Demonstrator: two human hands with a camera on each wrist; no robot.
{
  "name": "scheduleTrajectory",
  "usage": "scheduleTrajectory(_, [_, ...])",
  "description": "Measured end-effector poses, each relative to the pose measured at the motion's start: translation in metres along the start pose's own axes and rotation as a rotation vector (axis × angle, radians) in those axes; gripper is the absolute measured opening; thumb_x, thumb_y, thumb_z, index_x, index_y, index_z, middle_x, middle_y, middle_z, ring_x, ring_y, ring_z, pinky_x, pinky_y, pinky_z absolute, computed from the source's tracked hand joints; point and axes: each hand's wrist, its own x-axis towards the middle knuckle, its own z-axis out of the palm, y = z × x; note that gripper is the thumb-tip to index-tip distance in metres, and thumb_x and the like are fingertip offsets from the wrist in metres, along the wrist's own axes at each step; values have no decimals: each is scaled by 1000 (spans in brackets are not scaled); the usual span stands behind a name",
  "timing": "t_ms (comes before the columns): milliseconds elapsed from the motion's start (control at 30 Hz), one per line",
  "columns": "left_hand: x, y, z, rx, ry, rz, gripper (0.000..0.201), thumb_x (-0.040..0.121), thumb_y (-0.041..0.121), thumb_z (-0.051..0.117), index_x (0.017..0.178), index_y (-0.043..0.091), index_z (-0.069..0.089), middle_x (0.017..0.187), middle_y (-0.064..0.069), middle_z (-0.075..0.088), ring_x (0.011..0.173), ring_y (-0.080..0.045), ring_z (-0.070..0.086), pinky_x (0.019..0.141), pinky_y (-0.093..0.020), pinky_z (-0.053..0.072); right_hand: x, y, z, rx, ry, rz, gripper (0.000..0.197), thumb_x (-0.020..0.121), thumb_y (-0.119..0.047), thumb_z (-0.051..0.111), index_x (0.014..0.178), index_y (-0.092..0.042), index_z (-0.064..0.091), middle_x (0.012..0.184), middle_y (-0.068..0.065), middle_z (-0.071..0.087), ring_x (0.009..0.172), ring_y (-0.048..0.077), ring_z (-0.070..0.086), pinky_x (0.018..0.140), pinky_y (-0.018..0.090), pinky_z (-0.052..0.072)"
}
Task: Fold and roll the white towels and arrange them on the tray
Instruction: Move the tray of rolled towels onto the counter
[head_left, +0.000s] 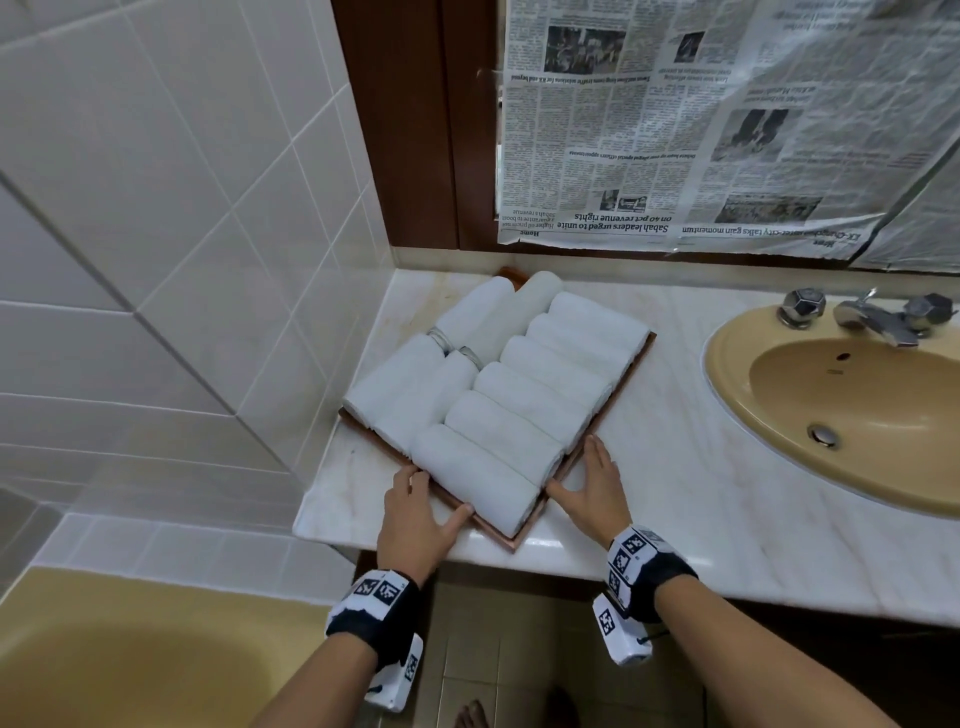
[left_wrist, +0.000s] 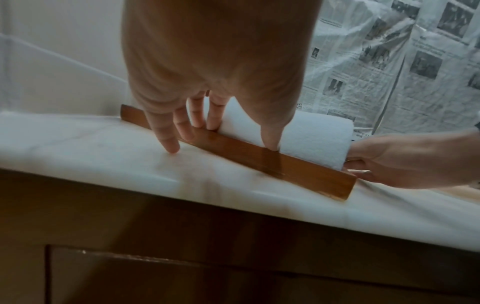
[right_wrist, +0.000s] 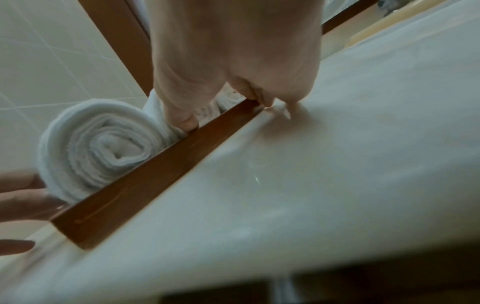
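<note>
A wooden tray (head_left: 514, 543) sits skewed on the marble counter (head_left: 675, 493), filled with several rolled white towels. The nearest towel roll (head_left: 472, 478) lies along the tray's near-left rim. My left hand (head_left: 426, 499) rests against that rim, fingers straight and thumb on the rim beside the roll. My right hand (head_left: 582, 467) lies flat along the near-right rim. In the left wrist view the left hand (left_wrist: 221, 135) touches the tray rim (left_wrist: 285, 170) by the roll (left_wrist: 311, 139). In the right wrist view the right hand (right_wrist: 227, 113) presses the rim (right_wrist: 155, 176) beside the roll's spiral end (right_wrist: 103, 148).
A tan sink (head_left: 857, 405) with chrome taps (head_left: 872, 317) is set into the counter on the right. Newspaper (head_left: 701, 130) covers the wall behind. A tiled wall (head_left: 156, 208) stands on the left, a tan bathtub (head_left: 130, 660) below it. The tray's near corner lies close to the counter's front edge.
</note>
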Motion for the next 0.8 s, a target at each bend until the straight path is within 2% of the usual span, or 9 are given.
scheduleTrajectory(100, [-12,12,9,-32,47,-60,68,79,60,71,128,17,51,141,-3,39,122,-22,44,100,-37,45,16,7,-10,-13,-60,-58,103,84,-50,71,157,-8,12,165,7,13,151,22,14,124,40,12])
scheduleTrajectory(267, [-19,25,20,-136,124,-141,76,78,53,77,134,12,46,144,-6,33,130,-22,41,106,-33,39,45,7,-19,-69,-140,-153,102,86,-48,71,157,-6,12,165,8,12,151,21,11,124,41,4])
scheduleTrajectory(433, [-14,34,28,-191,159,-271,103,75,63,74,150,10,28,158,2,16,143,-22,30,114,-39,36,78,1,-23,-88,-222,-202,101,86,-47,71,157,-6,12,165,8,12,151,22,12,124,41,3])
scheduleTrajectory(533, [-11,39,32,-158,157,-356,113,75,70,69,156,12,16,163,-2,9,147,-25,25,116,-43,35,98,-2,-23,-100,-259,-219,101,85,-48,71,157,-7,13,165,7,14,151,20,14,124,41,4])
scheduleTrajectory(633, [-5,40,33,-90,143,-408,116,79,73,62,158,10,6,166,-5,5,149,-26,22,118,-42,28,114,-5,-26,-118,-294,-242,101,85,-49,71,157,-7,15,164,6,15,151,20,15,124,42,5])
scheduleTrajectory(800, [7,40,28,-11,104,-462,117,80,76,56,158,8,0,167,-6,-3,151,-25,17,118,-43,22,128,-14,-34,-125,-360,-258,96,87,-50,67,158,-11,14,165,5,15,150,19,17,123,44,12])
